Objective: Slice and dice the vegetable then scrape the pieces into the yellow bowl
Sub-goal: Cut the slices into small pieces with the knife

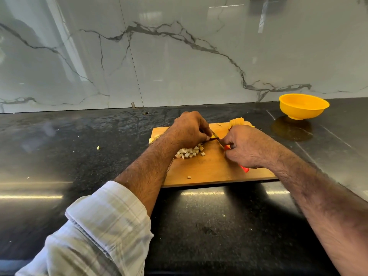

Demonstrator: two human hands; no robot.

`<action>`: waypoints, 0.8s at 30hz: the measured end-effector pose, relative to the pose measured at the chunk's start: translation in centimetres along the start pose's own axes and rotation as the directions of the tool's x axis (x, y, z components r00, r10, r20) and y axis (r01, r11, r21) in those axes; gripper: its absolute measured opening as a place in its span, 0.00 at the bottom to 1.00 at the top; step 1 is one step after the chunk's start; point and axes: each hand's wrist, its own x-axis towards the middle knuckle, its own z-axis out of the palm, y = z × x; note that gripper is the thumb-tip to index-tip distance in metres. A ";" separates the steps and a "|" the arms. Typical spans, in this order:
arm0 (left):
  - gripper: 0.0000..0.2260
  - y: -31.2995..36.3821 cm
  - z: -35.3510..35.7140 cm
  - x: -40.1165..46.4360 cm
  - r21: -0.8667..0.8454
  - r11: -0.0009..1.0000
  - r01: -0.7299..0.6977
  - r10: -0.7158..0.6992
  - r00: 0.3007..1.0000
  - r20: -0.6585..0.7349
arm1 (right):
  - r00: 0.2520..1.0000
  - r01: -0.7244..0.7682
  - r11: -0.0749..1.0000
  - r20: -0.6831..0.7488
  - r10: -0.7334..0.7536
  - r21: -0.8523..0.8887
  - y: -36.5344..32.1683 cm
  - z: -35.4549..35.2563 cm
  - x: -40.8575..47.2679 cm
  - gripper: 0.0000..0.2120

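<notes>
On a wooden cutting board [209,170], we curl our left hand [189,128] over the last strip of vegetable [212,137] while our right hand [247,146] grips the red-handled knife [219,142], its blade right against the left fingertips. A heap of diced pieces [190,152] lies under the left wrist; one stray cube [189,177] sits near the board's front edge. The yellow bowl [303,106] stands well apart, at the back right. With so little left to hold, we judge the blade could slip onto a finger, and a long scrape could scatter dice across the dark counter [79,156].
</notes>
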 end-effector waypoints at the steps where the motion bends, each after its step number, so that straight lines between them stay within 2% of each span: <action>1: 0.05 0.0 0.0 0.0 0.003 1.000 -0.007 0.007 1.000 -0.002 | 1.000 0.006 1.000 -0.009 -0.006 -0.004 -0.1 0.1 0.0 0.18; 4: 0.05 -0.1 0.1 -0.2 0.021 0.999 -0.029 0.030 0.999 -0.012 | 0.999 0.011 1.000 -0.038 -0.011 -0.001 -0.2 0.4 -0.2 0.15; 7: 0.05 0.0 0.1 -0.2 0.049 0.998 -0.035 0.036 0.999 -0.021 | 0.991 0.014 1.000 -0.130 -0.013 0.003 0.1 0.3 -0.4 0.08; 10: 0.05 0.0 0.1 -0.3 0.054 0.998 -0.021 0.022 1.000 -0.014 | 0.981 0.034 0.999 -0.192 -0.027 0.030 0.1 -0.2 -0.5 0.10; 19: 0.06 -0.2 0.2 -0.2 0.028 0.999 -0.040 0.041 0.999 -0.025 | 0.995 0.034 0.999 -0.095 -0.032 0.022 -1.1 -0.1 -0.7 0.14; 24: 0.06 -0.3 0.1 -0.1 0.037 0.998 -0.052 0.053 0.998 -0.017 | 0.992 0.022 0.999 -0.126 -0.019 0.023 -1.0 0.1 -0.6 0.13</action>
